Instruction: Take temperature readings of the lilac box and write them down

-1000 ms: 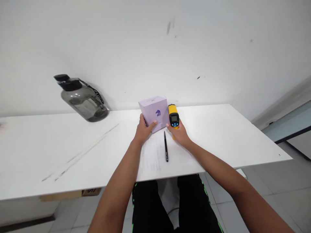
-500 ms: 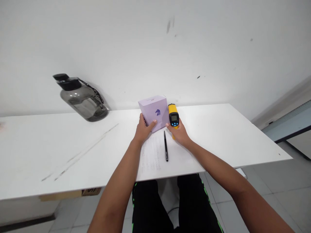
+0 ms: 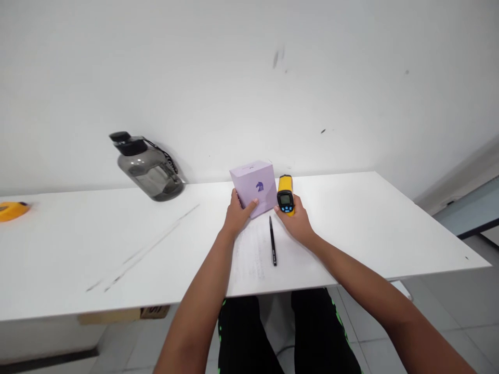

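A pale purple box point(image 3: 255, 189) with a dark horse-head logo is gripped at its lower left by my left hand point(image 3: 238, 214), thumb across the front face. My right hand point(image 3: 298, 221) is wrapped round the handle of a yellow and black infrared thermometer point(image 3: 286, 196), its small screen and blue buttons facing me. The thermometer is just right of the box. Below them a black pen point(image 3: 272, 241) lies on a sheet of paper point(image 3: 251, 259) with faint writing.
A grey translucent water bottle point(image 3: 152, 174) with a black cap stands at the back left by the wall. At the far left edge lies a yellow-orange object point(image 3: 13, 210), partly cut off. The white table point(image 3: 362, 228) ends before my legs, with a cardboard box point(image 3: 117, 315) underneath.
The view has shifted slightly left and up, bringing the yellow-orange object into sight. Both hands keep their holds on the box and the thermometer.
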Tool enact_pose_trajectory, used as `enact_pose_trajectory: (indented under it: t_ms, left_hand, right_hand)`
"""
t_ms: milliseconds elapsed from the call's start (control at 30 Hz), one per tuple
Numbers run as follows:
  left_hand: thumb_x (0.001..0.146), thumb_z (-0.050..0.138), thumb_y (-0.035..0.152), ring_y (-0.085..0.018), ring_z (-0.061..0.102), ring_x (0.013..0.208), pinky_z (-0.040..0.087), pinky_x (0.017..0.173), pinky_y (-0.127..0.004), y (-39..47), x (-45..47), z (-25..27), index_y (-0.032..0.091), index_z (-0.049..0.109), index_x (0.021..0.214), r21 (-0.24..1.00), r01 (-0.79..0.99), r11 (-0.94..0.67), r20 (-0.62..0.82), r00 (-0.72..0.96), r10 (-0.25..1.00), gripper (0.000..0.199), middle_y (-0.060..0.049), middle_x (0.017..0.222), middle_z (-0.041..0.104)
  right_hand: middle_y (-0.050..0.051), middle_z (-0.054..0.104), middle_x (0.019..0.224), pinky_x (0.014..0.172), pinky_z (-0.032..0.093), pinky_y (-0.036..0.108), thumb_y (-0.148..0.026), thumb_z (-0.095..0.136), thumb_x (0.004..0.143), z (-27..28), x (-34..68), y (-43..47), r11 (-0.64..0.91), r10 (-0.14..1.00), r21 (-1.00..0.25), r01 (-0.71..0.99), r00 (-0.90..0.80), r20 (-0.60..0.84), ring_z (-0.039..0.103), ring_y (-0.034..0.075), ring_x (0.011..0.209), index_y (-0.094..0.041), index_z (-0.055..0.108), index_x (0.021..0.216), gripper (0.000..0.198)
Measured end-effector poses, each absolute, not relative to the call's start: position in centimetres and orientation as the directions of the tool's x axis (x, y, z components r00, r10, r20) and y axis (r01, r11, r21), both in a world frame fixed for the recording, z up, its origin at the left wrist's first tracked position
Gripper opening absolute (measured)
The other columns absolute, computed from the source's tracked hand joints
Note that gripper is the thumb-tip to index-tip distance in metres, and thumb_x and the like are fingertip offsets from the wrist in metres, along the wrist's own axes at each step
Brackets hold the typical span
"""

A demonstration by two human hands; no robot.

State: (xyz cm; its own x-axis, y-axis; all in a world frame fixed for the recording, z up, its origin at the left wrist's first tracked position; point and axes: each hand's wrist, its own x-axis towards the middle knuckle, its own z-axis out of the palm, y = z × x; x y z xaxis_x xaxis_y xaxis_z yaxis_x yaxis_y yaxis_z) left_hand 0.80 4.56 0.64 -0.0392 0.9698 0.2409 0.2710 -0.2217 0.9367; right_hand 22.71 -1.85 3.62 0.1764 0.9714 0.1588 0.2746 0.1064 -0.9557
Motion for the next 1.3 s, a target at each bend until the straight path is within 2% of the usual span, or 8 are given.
enact_pose_trajectory:
  t_ms: [167, 267, 367, 700, 900, 1000, 1100, 1300]
  left_hand:
    - [0.084, 0.085, 0.063, -0.035, 0.069, 0.133, 0.057, 0.109, -0.052, 4.2, 0.9, 1.2, 0.031, 0.050, 0.144, 0.950, 0.270, -0.156, 0.173, -0.038, 0.984, 0.077, -0.015, 0.148, 0.068]
    - [0.085, 0.084, 0.062, -0.034, 0.069, 0.132, 0.056, 0.110, -0.052, 3.9, 0.9, 1.5, 0.031, 0.049, 0.145, 0.949, 0.279, -0.149, 0.165, -0.035, 0.986, 0.076, -0.014, 0.147, 0.069]
    - [0.085, 0.084, 0.062, -0.034, 0.069, 0.132, 0.057, 0.110, -0.053, 3.6, 0.9, 1.8, 0.031, 0.048, 0.146, 0.953, 0.272, -0.135, 0.149, -0.031, 0.988, 0.077, -0.015, 0.147, 0.069]
    - [0.085, 0.084, 0.061, -0.035, 0.068, 0.136, 0.057, 0.111, -0.054, 3.5, 1.0, 1.9, 0.030, 0.045, 0.150, 0.954, 0.268, -0.138, 0.154, -0.041, 0.987, 0.082, -0.017, 0.153, 0.066]
    - [0.084, 0.085, 0.061, -0.035, 0.066, 0.138, 0.055, 0.115, -0.055, 3.7, 0.9, 1.6, 0.028, 0.044, 0.154, 0.960, 0.244, -0.135, 0.152, -0.051, 0.987, 0.087, -0.017, 0.155, 0.065]
    - [0.084, 0.086, 0.061, -0.036, 0.066, 0.139, 0.054, 0.117, -0.055, 3.7, 1.0, 1.7, 0.028, 0.044, 0.155, 0.964, 0.229, -0.133, 0.149, -0.055, 0.987, 0.088, -0.017, 0.155, 0.065]
    - [0.083, 0.087, 0.060, -0.035, 0.066, 0.139, 0.055, 0.116, -0.055, 3.7, 1.1, 1.7, 0.029, 0.045, 0.153, 0.968, 0.212, -0.138, 0.155, -0.063, 0.986, 0.087, -0.017, 0.154, 0.065]
    - [0.084, 0.085, 0.063, -0.033, 0.067, 0.133, 0.054, 0.113, -0.052, 3.9, 1.0, 1.5, 0.028, 0.047, 0.149, 0.962, 0.228, -0.146, 0.162, -0.050, 0.986, 0.083, -0.015, 0.149, 0.067]
  right_hand:
    - [0.010, 0.079, 0.118, 0.085, 0.055, 0.041, -0.058, 0.083, 0.081, 5.8, 25.2, -1.1, -0.037, 0.979, -0.843, 0.536, 0.188, 0.077, 0.075, 0.033, 0.104, -0.027, 0.061, 0.136, 0.067]
    - [0.014, 0.078, 0.121, 0.085, 0.053, 0.038, -0.052, 0.075, 0.092, 6.6, 27.5, -0.3, -0.096, 0.988, -0.678, 0.729, 0.152, 0.023, 0.074, 0.033, 0.110, -0.022, 0.068, 0.123, 0.044]
    - [0.020, 0.075, 0.130, 0.083, 0.051, 0.037, -0.046, 0.074, 0.096, 6.5, 29.3, 0.3, -0.170, 0.981, -0.503, 0.847, 0.195, -0.003, 0.074, 0.035, 0.113, -0.015, 0.063, 0.138, 0.053]
    - [0.018, 0.074, 0.124, 0.078, 0.047, 0.035, -0.048, 0.075, 0.100, 6.1, 29.3, 0.6, -0.110, 0.994, -0.285, 0.952, 0.110, -0.013, 0.074, 0.033, 0.110, -0.018, 0.067, 0.140, 0.051]
    - [0.020, 0.070, 0.134, 0.085, 0.047, 0.036, -0.053, 0.069, 0.104, 5.7, 28.7, 0.4, -0.081, 0.997, -0.234, 0.969, 0.078, -0.021, 0.067, 0.034, 0.122, -0.016, 0.065, 0.145, 0.056]
    - [0.023, 0.068, 0.141, 0.093, 0.046, 0.041, -0.050, 0.069, 0.104, 5.6, 28.3, 0.1, -0.061, 0.995, -0.176, 0.982, 0.075, 0.072, 0.061, 0.037, 0.128, -0.014, 0.064, 0.147, 0.056]
    - [0.025, 0.068, 0.142, 0.098, 0.043, 0.045, -0.037, 0.064, 0.107, 5.6, 27.5, -0.5, 0.082, 0.974, -0.083, 0.993, -0.062, 0.218, 0.060, 0.039, 0.129, -0.014, 0.071, 0.139, 0.040]
    - [0.012, 0.076, 0.098, 0.078, 0.037, 0.036, -0.013, 0.053, 0.111, 3.7, 24.7, -2.1, 0.673, 0.727, 0.062, 0.737, -0.675, 0.126, 0.066, 0.024, 0.091, -0.022, 0.073, 0.145, 0.041]
